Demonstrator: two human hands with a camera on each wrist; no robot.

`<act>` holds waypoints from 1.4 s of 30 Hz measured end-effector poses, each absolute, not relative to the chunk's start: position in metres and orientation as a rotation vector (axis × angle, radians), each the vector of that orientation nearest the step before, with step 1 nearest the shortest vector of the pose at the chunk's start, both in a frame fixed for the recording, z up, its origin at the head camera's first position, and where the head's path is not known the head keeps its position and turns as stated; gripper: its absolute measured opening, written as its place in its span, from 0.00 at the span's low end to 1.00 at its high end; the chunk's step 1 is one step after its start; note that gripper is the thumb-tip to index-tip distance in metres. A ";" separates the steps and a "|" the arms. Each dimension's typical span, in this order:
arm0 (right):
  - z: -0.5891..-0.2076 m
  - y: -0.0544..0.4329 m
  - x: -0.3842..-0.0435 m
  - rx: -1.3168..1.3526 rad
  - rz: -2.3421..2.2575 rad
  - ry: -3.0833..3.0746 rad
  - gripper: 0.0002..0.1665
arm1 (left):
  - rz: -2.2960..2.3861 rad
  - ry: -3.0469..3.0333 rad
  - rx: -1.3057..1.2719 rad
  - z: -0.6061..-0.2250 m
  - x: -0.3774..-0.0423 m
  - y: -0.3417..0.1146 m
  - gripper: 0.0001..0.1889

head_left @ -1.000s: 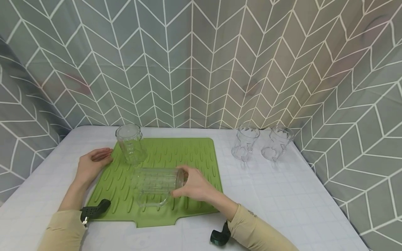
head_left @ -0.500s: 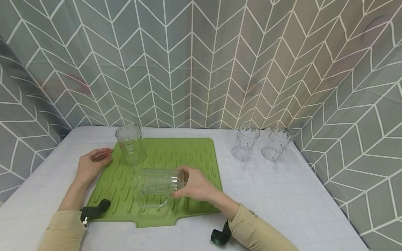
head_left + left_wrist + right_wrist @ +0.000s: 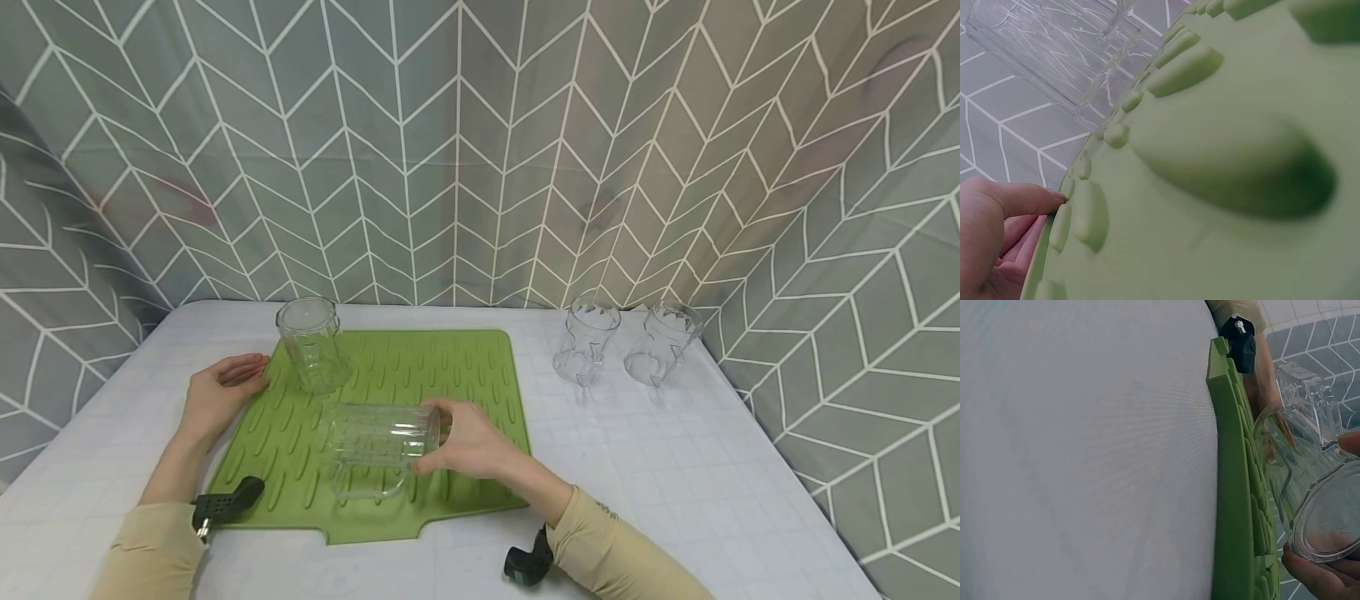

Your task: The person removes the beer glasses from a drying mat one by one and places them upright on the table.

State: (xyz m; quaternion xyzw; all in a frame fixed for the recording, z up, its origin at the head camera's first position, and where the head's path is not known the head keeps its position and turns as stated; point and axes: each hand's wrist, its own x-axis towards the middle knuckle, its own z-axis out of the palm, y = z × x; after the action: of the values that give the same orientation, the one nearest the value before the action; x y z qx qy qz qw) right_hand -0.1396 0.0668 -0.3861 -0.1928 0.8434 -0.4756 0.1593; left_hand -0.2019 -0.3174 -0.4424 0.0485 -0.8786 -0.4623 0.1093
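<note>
A clear glass mug (image 3: 382,435) lies sideways over the green drying mat (image 3: 420,358), its handle (image 3: 371,483) towards me. My right hand (image 3: 468,442) grips the mug's round base end, with thumb and fingers on either side of it in the right wrist view. Whether the mug touches the mat I cannot tell. My left hand (image 3: 221,396) holds the mat's left edge, the thumb (image 3: 1035,199) on the rim and the other fingers curled beside and partly behind it. Another glass mug (image 3: 311,346) stands on the mat's back left corner, just beyond the left hand.
Two more glass mugs (image 3: 587,342) (image 3: 662,343) stand side by side at the back right of the white-covered table (image 3: 637,467). A grey curtain (image 3: 480,167) with white zigzag lines hangs behind and around the table. Each wrist wears a black camera.
The mug in my right hand has shifted very slightly right and towards me, its handle turning a little lower. My left hand and the other mugs have stayed still.
</note>
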 end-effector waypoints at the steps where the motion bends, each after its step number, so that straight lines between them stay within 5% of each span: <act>1: -0.386 0.067 -0.140 -0.550 -1.355 2.416 0.45 | -1.358 -2.585 0.143 -0.442 -0.202 -0.317 0.28; 42: -0.376 0.079 -0.147 -0.476 -1.579 2.229 0.47 | -1.327 -2.618 0.184 -0.442 -0.201 -0.315 0.29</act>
State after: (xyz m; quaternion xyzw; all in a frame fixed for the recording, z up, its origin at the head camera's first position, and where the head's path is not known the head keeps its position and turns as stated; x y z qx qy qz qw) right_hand -0.1466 0.0789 -0.3760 -0.1687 0.7903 -0.5597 0.1835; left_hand -0.2014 -0.3155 -0.4417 0.0623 -0.8858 -0.4489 0.1002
